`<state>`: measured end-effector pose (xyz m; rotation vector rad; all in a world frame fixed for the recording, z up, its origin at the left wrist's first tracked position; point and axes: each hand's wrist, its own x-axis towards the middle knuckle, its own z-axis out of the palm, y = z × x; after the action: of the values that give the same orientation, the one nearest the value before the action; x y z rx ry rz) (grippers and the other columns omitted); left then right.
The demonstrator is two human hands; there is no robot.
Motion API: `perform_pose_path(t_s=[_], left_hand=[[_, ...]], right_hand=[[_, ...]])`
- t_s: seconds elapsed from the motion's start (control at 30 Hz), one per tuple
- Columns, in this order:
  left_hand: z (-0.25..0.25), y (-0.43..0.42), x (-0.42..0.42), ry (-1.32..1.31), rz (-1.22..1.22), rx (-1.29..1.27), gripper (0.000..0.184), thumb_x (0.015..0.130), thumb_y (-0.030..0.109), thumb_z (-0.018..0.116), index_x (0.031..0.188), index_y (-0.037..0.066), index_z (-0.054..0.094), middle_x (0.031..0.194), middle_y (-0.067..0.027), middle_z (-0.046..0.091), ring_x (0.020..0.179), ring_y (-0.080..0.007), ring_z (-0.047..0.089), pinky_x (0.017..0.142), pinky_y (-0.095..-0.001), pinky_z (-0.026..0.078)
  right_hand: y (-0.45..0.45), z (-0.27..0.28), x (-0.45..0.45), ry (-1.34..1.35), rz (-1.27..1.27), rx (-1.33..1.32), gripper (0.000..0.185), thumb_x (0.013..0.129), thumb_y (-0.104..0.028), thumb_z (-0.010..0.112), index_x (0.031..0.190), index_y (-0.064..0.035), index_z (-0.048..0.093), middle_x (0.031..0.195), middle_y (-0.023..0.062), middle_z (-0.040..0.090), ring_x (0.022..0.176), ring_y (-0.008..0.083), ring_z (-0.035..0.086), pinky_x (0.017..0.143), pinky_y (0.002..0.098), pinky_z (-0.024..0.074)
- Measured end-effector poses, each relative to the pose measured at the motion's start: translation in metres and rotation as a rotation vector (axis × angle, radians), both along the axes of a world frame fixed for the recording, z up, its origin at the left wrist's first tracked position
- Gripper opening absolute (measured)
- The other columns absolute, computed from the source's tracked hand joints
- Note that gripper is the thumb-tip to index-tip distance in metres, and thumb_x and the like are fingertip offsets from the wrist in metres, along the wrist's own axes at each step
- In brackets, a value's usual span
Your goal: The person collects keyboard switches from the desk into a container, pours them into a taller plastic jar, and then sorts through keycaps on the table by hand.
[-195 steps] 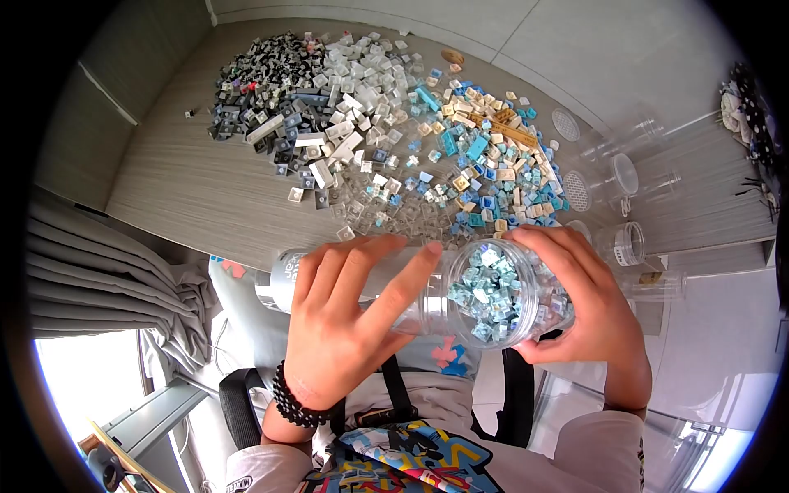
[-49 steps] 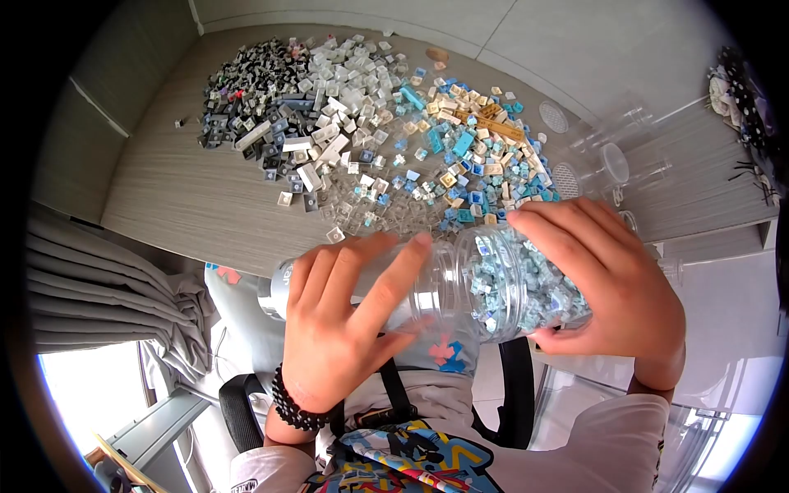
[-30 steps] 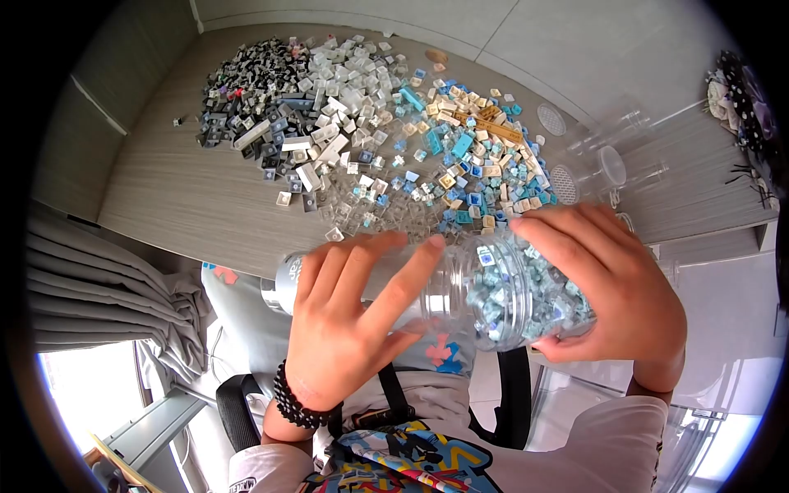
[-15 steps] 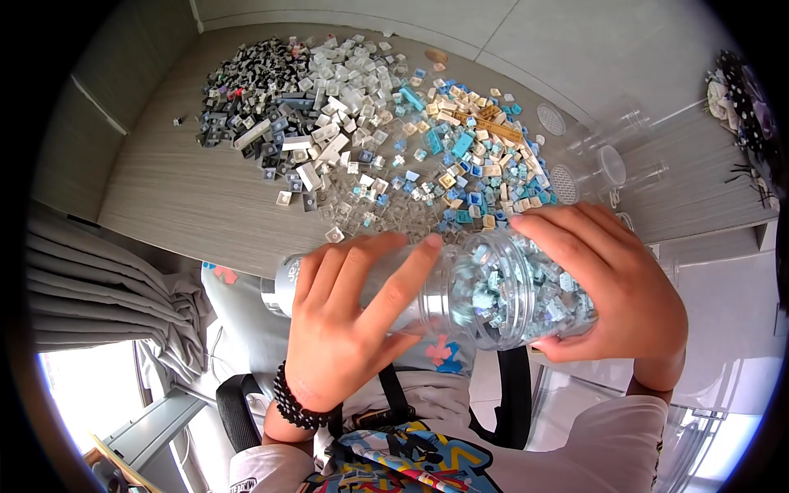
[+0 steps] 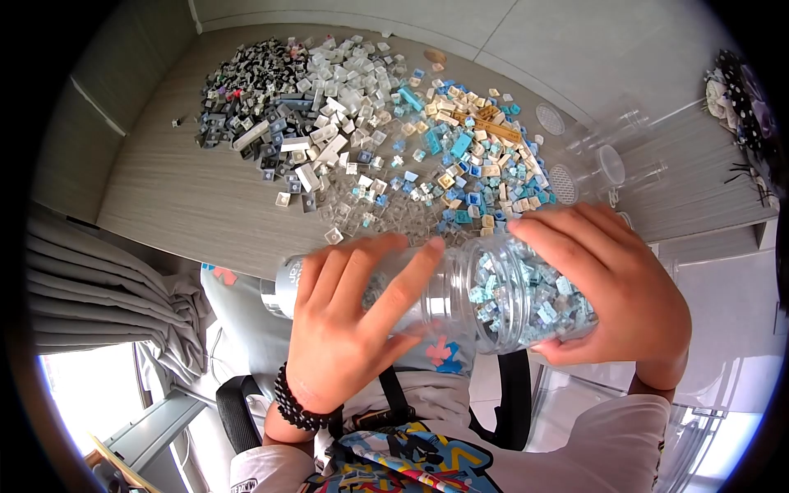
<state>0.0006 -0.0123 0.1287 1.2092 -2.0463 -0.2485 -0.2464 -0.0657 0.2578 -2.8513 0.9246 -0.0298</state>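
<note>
My left hand (image 5: 349, 324) is wrapped over a clear plastic jar (image 5: 441, 289) with a pale printed label, lying on its side above my lap. My right hand (image 5: 629, 287) grips a second clear plastic jar (image 5: 511, 287), also on its side. Many small light-blue pieces (image 5: 549, 302), which look like keyboard switches, fill much of this right jar. The two jars lie end to end, mouths facing and very close; whether the rims touch I cannot tell. My left palm hides most of what the left jar holds.
On the desk (image 5: 181, 205) beyond the jars lies a wide spread of keycaps (image 5: 333, 148) in grey, white, clear, cream and blue. Dark small switches (image 5: 246, 74) are heaped at the back left. Clear empty cups (image 5: 610, 164) and perforated round lids (image 5: 564, 184) lie at the right.
The right hand and its jar have shifted slightly to the right. The light-blue pieces, blurred and tumbling near the mouth before, now sit farther inside the right jar.
</note>
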Motion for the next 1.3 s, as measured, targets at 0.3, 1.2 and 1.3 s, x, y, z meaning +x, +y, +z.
perform_pose_path(t_s=[0.3, 1.2, 1.3], left_hand=[[0.000, 0.001, 0.000, -0.005, 0.002, 0.004, 0.080, 0.066, 0.031, 0.085, 0.139, 0.013, 0.057, 0.120, -0.0093, 0.065, 0.096, -0.0296, 0.061, 0.085, -0.0433, 0.045], [0.003, 0.003, -0.002, 0.058, -0.013, 0.049, 0.079, 0.067, 0.029, 0.083, 0.141, 0.019, 0.057, 0.119, -0.0077, 0.061, 0.099, -0.0287, 0.058, 0.086, -0.0411, 0.045], [0.004, 0.002, -0.001, 0.062, -0.010, 0.044, 0.080, 0.066, 0.029, 0.085, 0.139, 0.015, 0.057, 0.119, -0.0089, 0.063, 0.098, -0.0294, 0.060, 0.085, -0.0417, 0.044]], right_hand=[[0.000, 0.000, 0.000, 0.002, -0.027, 0.024, 0.093, 0.048, -0.021, 0.084, 0.135, 0.0003, 0.057, 0.123, 0.0182, 0.063, 0.101, 0.0342, 0.063, 0.090, 0.0434, 0.0501], [0.004, 0.009, 0.003, -0.002, -0.030, 0.025, 0.093, 0.046, -0.020, 0.085, 0.132, 0.0024, 0.058, 0.118, 0.0188, 0.063, 0.095, 0.0331, 0.063, 0.085, 0.0429, 0.0507], [0.004, 0.010, 0.004, 0.020, -0.013, -0.011, 0.093, 0.046, -0.019, 0.084, 0.132, 0.0031, 0.058, 0.118, 0.0186, 0.063, 0.094, 0.0329, 0.063, 0.084, 0.0427, 0.0508]])
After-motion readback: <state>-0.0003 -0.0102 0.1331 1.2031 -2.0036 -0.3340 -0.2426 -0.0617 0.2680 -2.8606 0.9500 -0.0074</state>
